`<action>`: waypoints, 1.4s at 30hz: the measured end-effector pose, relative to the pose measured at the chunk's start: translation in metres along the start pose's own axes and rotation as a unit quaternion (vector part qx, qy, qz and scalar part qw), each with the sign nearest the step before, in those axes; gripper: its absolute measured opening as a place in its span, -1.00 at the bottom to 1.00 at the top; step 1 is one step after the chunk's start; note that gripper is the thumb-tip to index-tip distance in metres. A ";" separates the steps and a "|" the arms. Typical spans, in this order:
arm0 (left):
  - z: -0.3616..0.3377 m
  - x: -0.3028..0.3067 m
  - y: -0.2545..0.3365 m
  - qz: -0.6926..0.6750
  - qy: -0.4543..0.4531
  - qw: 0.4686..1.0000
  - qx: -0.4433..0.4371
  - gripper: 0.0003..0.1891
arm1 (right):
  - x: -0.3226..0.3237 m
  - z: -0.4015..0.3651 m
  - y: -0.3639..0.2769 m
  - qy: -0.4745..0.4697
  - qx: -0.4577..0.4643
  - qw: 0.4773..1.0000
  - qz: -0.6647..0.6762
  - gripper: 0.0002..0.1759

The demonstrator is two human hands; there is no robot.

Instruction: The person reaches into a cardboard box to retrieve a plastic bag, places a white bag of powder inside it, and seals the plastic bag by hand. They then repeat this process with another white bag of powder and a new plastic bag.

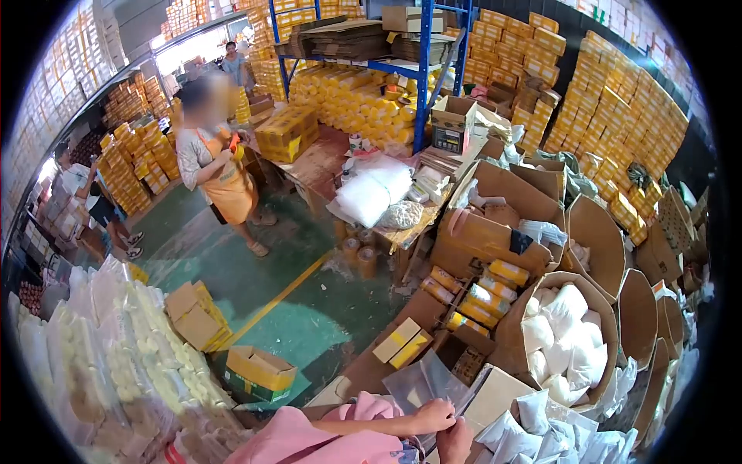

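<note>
The clear plastic bag (423, 382) is located at 11 o'clock from the hands, directly adjoining them. Its long axis appears to run from 11 o'clock toward 5 o'clock, with the far end pointing to 11; the film is transparent, so which end is the mouth cannot be told. The left hand (434, 415) is the nearer of the two. Its fingers are curled inward and appear to pinch the near edge of the bag. The right hand (455, 441) is at 5 o'clock from the left hand, close against it, fingers bent; whether it grips film cannot be told.

Surrounding items, measured from the hands: a small taped box (402, 342) at 11 o'clock, beyond the bag; yellow-wrapped rolls (479, 304) near 12 o'clock; a cardboard panel (491, 399) at 1 to 2 o'clock; small white packets (533, 411) at 3 o'clock. A person in an orange apron (224, 174) stands well apart, between 10 and 11 o'clock.
</note>
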State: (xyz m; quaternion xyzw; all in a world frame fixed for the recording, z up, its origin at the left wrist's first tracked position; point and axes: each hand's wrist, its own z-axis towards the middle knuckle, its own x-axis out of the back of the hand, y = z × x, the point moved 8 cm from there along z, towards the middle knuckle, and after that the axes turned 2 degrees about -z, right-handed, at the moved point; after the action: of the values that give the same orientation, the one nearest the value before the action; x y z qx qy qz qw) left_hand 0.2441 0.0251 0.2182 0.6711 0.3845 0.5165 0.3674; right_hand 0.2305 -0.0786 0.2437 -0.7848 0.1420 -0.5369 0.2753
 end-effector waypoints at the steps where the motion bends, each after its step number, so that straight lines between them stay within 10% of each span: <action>1: -0.001 -0.001 0.002 0.014 -0.001 1.000 -0.006 -0.72 | -0.001 -0.001 0.000 -0.007 0.001 1.000 0.015 -0.70; 19: -0.001 -0.028 -0.009 -0.010 -0.076 0.992 -0.096 -0.72 | -0.021 -0.024 0.046 0.061 -0.010 0.997 0.047 -0.66; 22: -0.003 -0.026 -0.006 -0.105 -0.111 0.985 -0.084 -0.72 | -0.010 -0.031 0.037 0.036 -0.017 0.976 0.213 -0.66; 42: -0.009 -0.055 -0.011 -0.095 -0.221 0.969 -0.059 -0.50 | -0.003 -0.034 0.029 0.067 0.063 0.996 0.003 -0.73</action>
State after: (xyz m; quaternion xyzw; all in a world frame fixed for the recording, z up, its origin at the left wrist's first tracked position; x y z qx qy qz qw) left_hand 0.2245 -0.0185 0.1872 0.7060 0.3244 0.3397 0.5301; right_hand 0.1998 -0.1098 0.2335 -0.7279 0.1283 -0.5951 0.3155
